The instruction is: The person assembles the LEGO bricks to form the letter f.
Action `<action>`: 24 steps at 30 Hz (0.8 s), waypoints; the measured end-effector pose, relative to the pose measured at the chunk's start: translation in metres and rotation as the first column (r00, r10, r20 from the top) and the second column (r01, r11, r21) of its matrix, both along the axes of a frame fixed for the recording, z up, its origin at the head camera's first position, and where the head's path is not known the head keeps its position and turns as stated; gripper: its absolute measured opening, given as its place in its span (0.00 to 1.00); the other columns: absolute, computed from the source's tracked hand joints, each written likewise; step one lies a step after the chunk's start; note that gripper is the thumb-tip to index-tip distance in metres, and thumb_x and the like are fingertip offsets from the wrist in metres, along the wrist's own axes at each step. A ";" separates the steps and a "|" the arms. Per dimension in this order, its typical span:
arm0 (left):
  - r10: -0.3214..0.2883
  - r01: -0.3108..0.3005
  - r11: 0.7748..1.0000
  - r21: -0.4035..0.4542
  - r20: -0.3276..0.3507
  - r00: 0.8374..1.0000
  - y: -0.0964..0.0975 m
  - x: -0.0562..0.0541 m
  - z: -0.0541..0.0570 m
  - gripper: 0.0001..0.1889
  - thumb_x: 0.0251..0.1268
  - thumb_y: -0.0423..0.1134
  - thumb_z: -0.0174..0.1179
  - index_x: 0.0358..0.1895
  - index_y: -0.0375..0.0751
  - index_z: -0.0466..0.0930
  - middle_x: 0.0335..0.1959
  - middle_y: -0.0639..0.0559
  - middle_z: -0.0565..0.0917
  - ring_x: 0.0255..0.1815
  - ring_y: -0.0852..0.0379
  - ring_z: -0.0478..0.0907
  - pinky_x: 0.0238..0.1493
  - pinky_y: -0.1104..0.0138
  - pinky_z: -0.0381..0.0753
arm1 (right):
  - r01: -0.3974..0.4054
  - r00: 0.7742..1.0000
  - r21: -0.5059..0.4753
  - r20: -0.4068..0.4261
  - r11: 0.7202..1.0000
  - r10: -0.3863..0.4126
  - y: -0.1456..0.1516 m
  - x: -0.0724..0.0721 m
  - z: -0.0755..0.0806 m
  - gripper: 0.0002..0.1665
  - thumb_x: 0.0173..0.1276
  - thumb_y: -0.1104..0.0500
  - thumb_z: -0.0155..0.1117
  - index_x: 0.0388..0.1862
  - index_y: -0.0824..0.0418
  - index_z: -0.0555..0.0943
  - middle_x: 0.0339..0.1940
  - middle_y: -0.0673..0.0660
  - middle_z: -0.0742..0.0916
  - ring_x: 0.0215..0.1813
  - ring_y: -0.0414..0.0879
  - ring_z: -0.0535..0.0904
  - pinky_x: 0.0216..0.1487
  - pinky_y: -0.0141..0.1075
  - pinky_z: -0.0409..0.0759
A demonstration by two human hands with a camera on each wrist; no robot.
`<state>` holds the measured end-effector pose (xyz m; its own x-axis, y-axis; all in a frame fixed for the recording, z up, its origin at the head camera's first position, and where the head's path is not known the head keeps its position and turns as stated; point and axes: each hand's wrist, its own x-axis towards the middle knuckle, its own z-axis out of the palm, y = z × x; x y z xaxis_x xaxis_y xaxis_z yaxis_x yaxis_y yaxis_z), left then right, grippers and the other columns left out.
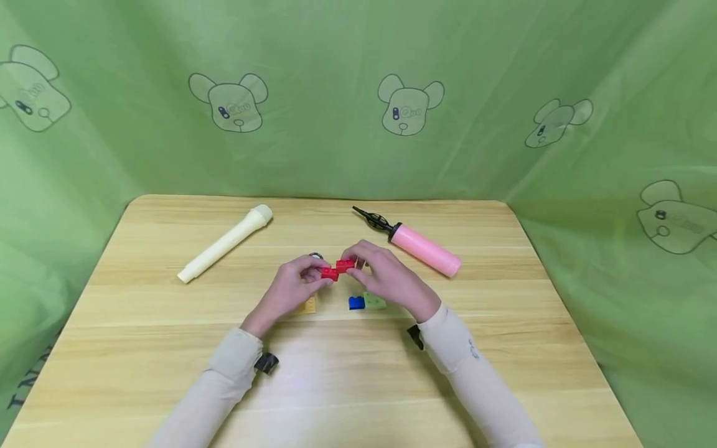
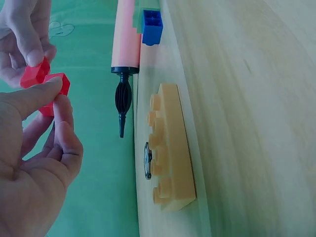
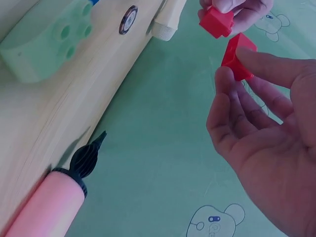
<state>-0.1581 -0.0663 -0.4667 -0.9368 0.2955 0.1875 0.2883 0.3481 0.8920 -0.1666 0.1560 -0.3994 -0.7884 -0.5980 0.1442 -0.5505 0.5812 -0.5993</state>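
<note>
Above the middle of the table, my left hand [image 1: 288,287] pinches a small red toy building brick [image 1: 329,275] between thumb and fingers. Facing it, my right hand [image 1: 386,277] pinches a second red brick [image 1: 345,266], held slightly higher. A narrow gap separates the two bricks in the right wrist view. Below the left hand lies an orange-yellow studded brick [image 2: 175,148], partly covered by that hand in the head view. Near the right hand, a blue brick [image 1: 356,303] sits against a light green brick [image 1: 374,301] on the table.
A pink hand pump [image 1: 427,249] with a black nozzle lies at the back right. At the back left is a cream microphone-shaped stick [image 1: 224,245]. A small round dark-rimmed object [image 3: 128,19] lies behind the left hand. Green printed cloth [image 1: 325,155] hangs around the table [image 1: 336,386].
</note>
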 end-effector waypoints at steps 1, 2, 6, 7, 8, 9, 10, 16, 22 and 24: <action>0.001 -0.001 1.000 0.014 0.007 1.000 0.000 0.000 0.000 0.14 0.56 0.31 0.74 0.45 0.35 0.84 0.31 0.50 0.85 0.31 0.57 0.81 0.35 0.67 0.83 | 0.005 1.000 -0.008 -0.002 1.000 -0.006 -0.002 0.000 0.000 0.10 0.69 0.65 0.67 0.48 0.58 0.82 0.41 0.49 0.83 0.43 0.41 0.79 0.47 0.43 0.83; 0.003 -0.004 1.000 0.020 0.011 1.000 0.000 0.000 0.000 0.14 0.56 0.32 0.74 0.45 0.35 0.84 0.31 0.50 0.85 0.31 0.57 0.81 0.35 0.67 0.83 | 0.012 1.000 -0.014 -0.002 1.000 -0.012 -0.004 -0.001 0.000 0.09 0.69 0.65 0.67 0.47 0.58 0.82 0.41 0.49 0.83 0.43 0.41 0.80 0.47 0.42 0.83; 0.016 -0.018 0.999 0.040 0.053 0.998 0.000 -0.001 0.001 0.15 0.56 0.34 0.74 0.46 0.34 0.84 0.32 0.49 0.85 0.31 0.56 0.81 0.35 0.67 0.83 | 0.029 0.999 -0.022 0.016 0.999 -0.029 -0.010 -0.002 -0.001 0.09 0.69 0.63 0.68 0.47 0.58 0.82 0.41 0.49 0.84 0.43 0.41 0.80 0.47 0.41 0.83; 0.020 -0.023 0.999 0.044 0.063 0.998 0.000 -0.001 0.002 0.16 0.56 0.34 0.74 0.46 0.34 0.84 0.32 0.49 0.85 0.32 0.56 0.81 0.35 0.67 0.83 | 0.030 0.999 -0.021 0.019 0.999 -0.030 -0.011 -0.002 -0.001 0.09 0.69 0.63 0.68 0.47 0.58 0.82 0.42 0.50 0.84 0.42 0.41 0.80 0.47 0.42 0.83; 0.025 -0.029 0.998 0.048 0.074 0.997 0.000 -0.001 0.003 0.16 0.56 0.35 0.74 0.46 0.34 0.83 0.33 0.48 0.85 0.32 0.56 0.82 0.36 0.67 0.83 | 0.031 0.999 -0.019 0.022 0.999 -0.030 -0.012 -0.003 -0.001 0.09 0.69 0.63 0.68 0.47 0.58 0.82 0.42 0.50 0.84 0.42 0.41 0.80 0.47 0.42 0.84; 0.030 -0.034 0.998 0.052 0.082 0.996 0.000 -0.001 0.003 0.16 0.56 0.35 0.74 0.47 0.34 0.83 0.33 0.48 0.85 0.32 0.55 0.82 0.36 0.67 0.84 | 0.029 0.999 -0.019 0.022 0.999 -0.029 -0.013 -0.003 -0.001 0.09 0.69 0.63 0.68 0.47 0.59 0.82 0.42 0.50 0.84 0.42 0.41 0.80 0.47 0.42 0.84; 0.032 -0.037 0.998 0.056 0.086 0.996 0.001 -0.001 0.004 0.17 0.56 0.35 0.75 0.47 0.34 0.83 0.33 0.48 0.85 0.32 0.55 0.82 0.36 0.67 0.84 | 0.029 0.999 -0.018 0.018 0.999 -0.028 -0.014 -0.004 -0.001 0.09 0.69 0.63 0.68 0.47 0.59 0.82 0.42 0.50 0.84 0.42 0.41 0.80 0.46 0.42 0.84; 0.049 -0.054 0.997 0.050 0.086 0.995 0.003 0.000 0.008 0.17 0.55 0.34 0.75 0.46 0.32 0.83 0.32 0.47 0.85 0.32 0.54 0.81 0.36 0.67 0.84 | 0.023 1.000 -0.001 -0.005 1.000 -0.023 -0.017 -0.005 0.000 0.09 0.69 0.64 0.68 0.47 0.60 0.82 0.41 0.50 0.84 0.41 0.40 0.80 0.44 0.32 0.82; 0.052 -0.056 0.997 0.044 0.090 0.995 0.004 0.000 0.006 0.16 0.55 0.34 0.75 0.45 0.31 0.83 0.32 0.47 0.85 0.32 0.55 0.82 0.37 0.68 0.84 | 0.024 1.000 0.002 0.004 1.000 -0.024 -0.020 -0.003 -0.002 0.09 0.69 0.64 0.68 0.47 0.60 0.82 0.42 0.50 0.84 0.41 0.41 0.81 0.43 0.29 0.82; 0.053 -0.056 0.998 0.042 0.083 0.995 0.004 0.000 0.005 0.16 0.55 0.34 0.75 0.45 0.31 0.83 0.32 0.46 0.85 0.32 0.55 0.82 0.37 0.68 0.84 | 0.024 1.000 -0.003 0.009 1.000 -0.024 -0.021 -0.003 -0.003 0.09 0.69 0.65 0.67 0.47 0.60 0.82 0.43 0.51 0.84 0.41 0.42 0.82 0.43 0.29 0.82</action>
<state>-0.1585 -0.0622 -0.4618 -0.9639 0.2368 0.1215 0.1956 0.3207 0.9268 -0.1693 0.1349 -0.4023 -0.8040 -0.5782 0.1385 -0.5306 0.5926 -0.6060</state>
